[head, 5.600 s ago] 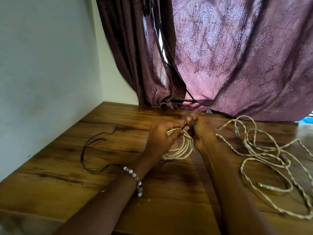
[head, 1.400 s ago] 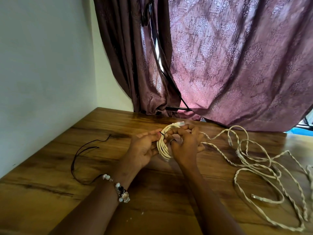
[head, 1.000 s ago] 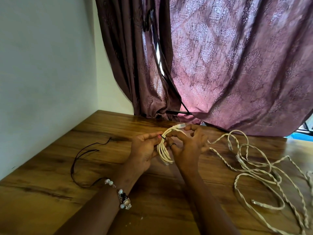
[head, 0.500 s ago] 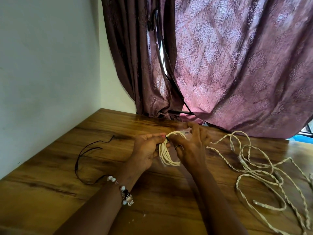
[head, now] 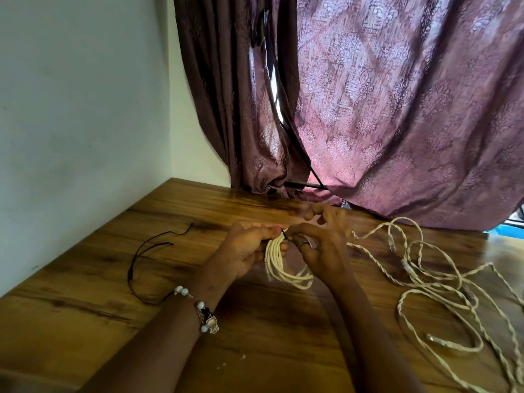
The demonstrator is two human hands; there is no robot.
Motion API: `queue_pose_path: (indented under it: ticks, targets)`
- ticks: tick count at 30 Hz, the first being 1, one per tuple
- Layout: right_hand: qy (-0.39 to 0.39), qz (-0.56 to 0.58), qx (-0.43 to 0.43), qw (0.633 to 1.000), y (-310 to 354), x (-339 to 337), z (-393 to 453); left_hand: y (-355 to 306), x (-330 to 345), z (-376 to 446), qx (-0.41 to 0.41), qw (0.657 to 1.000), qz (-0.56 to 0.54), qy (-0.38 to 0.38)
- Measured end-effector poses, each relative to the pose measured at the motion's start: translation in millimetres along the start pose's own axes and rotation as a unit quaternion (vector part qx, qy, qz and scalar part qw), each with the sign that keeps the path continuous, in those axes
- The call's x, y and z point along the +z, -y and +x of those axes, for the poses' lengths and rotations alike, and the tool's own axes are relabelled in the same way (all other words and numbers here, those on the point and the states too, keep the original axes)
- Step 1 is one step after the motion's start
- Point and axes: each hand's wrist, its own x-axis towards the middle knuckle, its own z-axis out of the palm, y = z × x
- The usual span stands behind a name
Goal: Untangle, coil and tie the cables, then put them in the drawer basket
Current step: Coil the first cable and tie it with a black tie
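- On our left wrist (head: 195, 304) we wear a beaded bracelet (head: 198, 309): white pearly beads, dark ones, a pale charm.
- Our right hand (head: 320, 245) bears a silver ring (head: 304, 244).
- Both forearms are bare.

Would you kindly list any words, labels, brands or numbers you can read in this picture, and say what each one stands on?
No readable text appears anywhere in this view.
Coiled white cable, held by the left hand and right hand: no print visible.
Connectors on the tangled white cables: any marking is too small and blurred to read.
Curtain: a woven pattern only, no lettering.
Bracelet, black cord, wooden table: no text.
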Motion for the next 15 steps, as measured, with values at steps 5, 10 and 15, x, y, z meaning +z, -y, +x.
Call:
queue_pose_path:
  ticks: [5,10,15]
  targets:
    - [0.055,0.088,0.079,0.991,-4.9,-1.8,0.4,2.1,-1.1,1.3,0.008,0.999,0.03,0.021]
    - [0.076,0.183,0.156,0.968,-4.4,-6.6,1.6,0.2,-4.5,2.5,0.01,0.997,0.062,0.042]
    - [0.1,0.268,0.214,0.934,-2.2,-9.7,2.3,0.5,-7.3,4.1,0.017,0.993,0.103,0.063]
